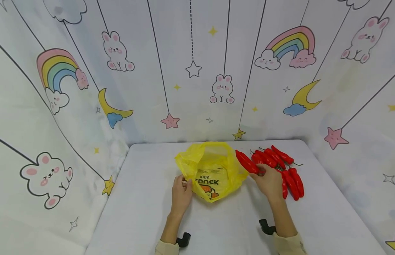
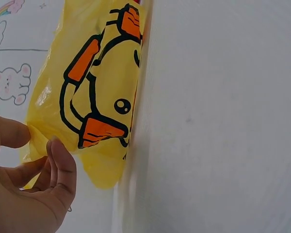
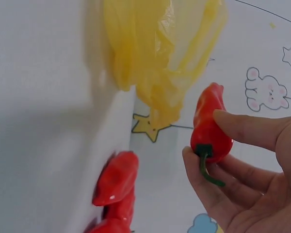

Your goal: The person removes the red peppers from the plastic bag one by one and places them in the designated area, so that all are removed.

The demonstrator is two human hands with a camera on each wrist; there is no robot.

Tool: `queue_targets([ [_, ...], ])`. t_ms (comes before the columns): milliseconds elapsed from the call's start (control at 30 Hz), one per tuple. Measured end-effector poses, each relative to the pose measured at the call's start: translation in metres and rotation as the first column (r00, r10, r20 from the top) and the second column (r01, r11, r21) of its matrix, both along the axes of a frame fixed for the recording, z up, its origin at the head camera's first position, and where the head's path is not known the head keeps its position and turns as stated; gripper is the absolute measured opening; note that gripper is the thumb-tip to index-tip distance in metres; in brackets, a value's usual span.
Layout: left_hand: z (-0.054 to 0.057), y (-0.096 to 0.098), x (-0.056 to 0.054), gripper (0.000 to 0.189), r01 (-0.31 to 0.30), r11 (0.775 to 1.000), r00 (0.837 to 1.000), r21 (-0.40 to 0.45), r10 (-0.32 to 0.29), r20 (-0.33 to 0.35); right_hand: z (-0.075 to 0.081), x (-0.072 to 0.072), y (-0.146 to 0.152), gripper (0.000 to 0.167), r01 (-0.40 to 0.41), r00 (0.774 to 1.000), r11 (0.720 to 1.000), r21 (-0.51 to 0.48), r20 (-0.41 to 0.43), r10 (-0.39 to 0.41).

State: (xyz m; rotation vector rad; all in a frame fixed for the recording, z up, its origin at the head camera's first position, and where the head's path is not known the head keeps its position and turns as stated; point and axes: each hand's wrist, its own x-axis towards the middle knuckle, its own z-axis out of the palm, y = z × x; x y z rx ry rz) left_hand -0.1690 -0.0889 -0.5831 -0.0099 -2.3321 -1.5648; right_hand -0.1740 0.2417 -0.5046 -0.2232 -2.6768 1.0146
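Note:
A yellow plastic bag [image 1: 213,173] with a printed duck stands with its mouth spread wide on the white table. My left hand [image 1: 181,194] pinches the bag's left edge; the left wrist view shows thumb and fingers [image 2: 63,160] on the thin film. To the right of the bag, my right hand [image 1: 269,182] holds a red chili pepper [image 1: 246,162] up off the table, its tip toward the bag's mouth. In the right wrist view the thumb and fingers grip this pepper [image 3: 211,121] near its green stem.
Several more red chili peppers [image 1: 291,182] lie in a loose pile at the right, behind and beside my right hand. The white table [image 1: 137,212] ends at a back wall hung with patterned cloth [image 1: 197,106].

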Motion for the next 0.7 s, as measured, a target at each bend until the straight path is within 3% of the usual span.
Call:
queue_targets([
  [267,0.0,-0.001,0.0,0.029,0.008,1.0,1.0,-0.002,-0.008,0.014,-0.014,0.015,0.016,0.054,0.07,0.995,0.997,0.007,-0.075,-0.07],
  [700,0.001,0.0,0.001,0.029,0.01,1.0,1.0,-0.005,-0.01,0.018,-0.04,0.035,0.044,0.058,0.215,0.977,0.977,-0.009,-0.008,-0.215],
])
